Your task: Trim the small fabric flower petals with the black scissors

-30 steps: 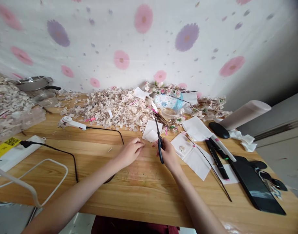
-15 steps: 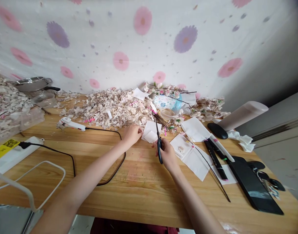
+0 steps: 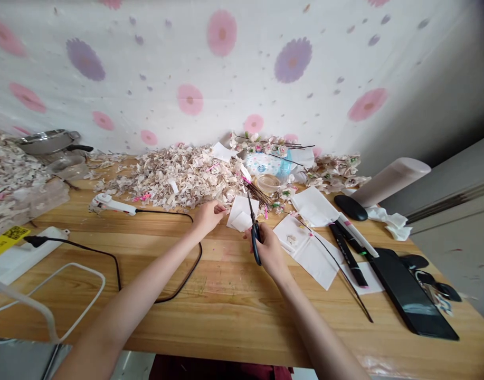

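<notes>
My right hand (image 3: 270, 250) is closed on black-handled scissors (image 3: 253, 232), blades pointing away toward a bundle of thin brown wires (image 3: 259, 192). My left hand (image 3: 207, 216) reaches to the near edge of a heap of pale cut petals (image 3: 178, 177), fingers pinched at a small piece beside white paper squares (image 3: 240, 214). What the pinch holds is too small to name.
A glue gun (image 3: 109, 203) with a black cord (image 3: 174, 253) lies left on the wooden table (image 3: 226, 295). A white power strip (image 3: 20, 253) is at far left. White papers (image 3: 309, 248), a long dark stem (image 3: 340, 274), black pens (image 3: 347, 253), a phone (image 3: 410, 301) and a mouse (image 3: 350, 207) lie right.
My left hand has moved forward from beside the scissors to the edge of the petal heap. My right hand with the scissors has stayed nearly in place.
</notes>
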Motion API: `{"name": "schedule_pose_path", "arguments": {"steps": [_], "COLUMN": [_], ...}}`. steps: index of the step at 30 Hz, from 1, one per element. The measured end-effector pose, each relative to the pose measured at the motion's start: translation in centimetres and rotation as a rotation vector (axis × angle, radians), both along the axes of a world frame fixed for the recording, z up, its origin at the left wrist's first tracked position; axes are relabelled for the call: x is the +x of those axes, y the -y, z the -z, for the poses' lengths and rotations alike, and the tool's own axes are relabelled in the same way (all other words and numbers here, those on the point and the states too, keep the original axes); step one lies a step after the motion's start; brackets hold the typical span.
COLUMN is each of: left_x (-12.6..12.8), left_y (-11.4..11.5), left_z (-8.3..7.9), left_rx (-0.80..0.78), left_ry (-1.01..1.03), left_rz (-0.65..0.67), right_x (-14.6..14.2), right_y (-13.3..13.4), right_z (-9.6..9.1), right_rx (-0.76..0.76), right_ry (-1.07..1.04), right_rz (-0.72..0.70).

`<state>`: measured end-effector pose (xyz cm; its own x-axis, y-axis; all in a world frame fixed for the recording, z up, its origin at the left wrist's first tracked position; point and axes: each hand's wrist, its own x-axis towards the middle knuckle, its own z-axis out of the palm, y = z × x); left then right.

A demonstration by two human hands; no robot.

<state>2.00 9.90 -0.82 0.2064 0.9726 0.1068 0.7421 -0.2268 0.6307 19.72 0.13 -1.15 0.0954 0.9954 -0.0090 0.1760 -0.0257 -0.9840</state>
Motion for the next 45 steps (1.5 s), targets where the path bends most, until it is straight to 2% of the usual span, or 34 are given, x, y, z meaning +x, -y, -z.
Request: {"name": "schedule_pose_path", "arguments": {"steps": [5, 9, 14, 17, 21, 24, 29, 33, 38, 41, 45], "left_x": [-0.4, 1.2, 3.9, 4.2, 2.6, 0.9, -1.0, -1.1, -0.7, -1.3, -2.2], "left_y": [0.1, -0.4, -2.5, -3.1, -1.7, 0.3, 2.4, 2.4, 2.2, 2.5, 3.8], "left_z": [-1.4, -3.0, -3.2, -3.4, -4.8, -5.7, -5.3, -4.7, -4.9, -5.0, -4.5], "left_rx": [0.089, 0.179, 0.169, 0.154, 0.187, 0.147, 0.030, 0.038, 0.081, 0.105, 0.180], "left_ry": [-0.057, -0.137, -0.214, -0.206, -0.111, -0.021, -0.035, -0.124, -0.163, -0.191, -0.307], "left_rz": [0.000, -0.052, -0.177, -0.214, -0.189, -0.080, 0.060, 0.083, 0.117, 0.104, 0.015], "right_x": [-0.1, 0.0, 0.1, 0.1, 0.2, 0.0, -0.2, -0.2, -0.2, -0.3, -0.5], "right_y": [0.0, 0.0, -0.1, -0.3, -0.2, 0.1, 0.5, 0.4, 0.0, -0.1, 0.0], "right_z": [0.2, 0.2, 0.3, 0.4, 0.0, -0.6, -1.5, -1.5, -0.6, -0.1, 0.0], "right_rx": [0.003, 0.009, 0.015, 0.020, 0.034, 0.041, 0.013, -0.008, -0.028, -0.031, -0.005], "right_ry": [-0.010, -0.010, -0.001, -0.009, -0.045, -0.088, -0.136, -0.142, -0.111, -0.088, -0.080], "right_rz": [-0.004, -0.002, 0.009, 0.020, 0.041, 0.057, 0.037, 0.028, 0.044, 0.032, 0.008]}}
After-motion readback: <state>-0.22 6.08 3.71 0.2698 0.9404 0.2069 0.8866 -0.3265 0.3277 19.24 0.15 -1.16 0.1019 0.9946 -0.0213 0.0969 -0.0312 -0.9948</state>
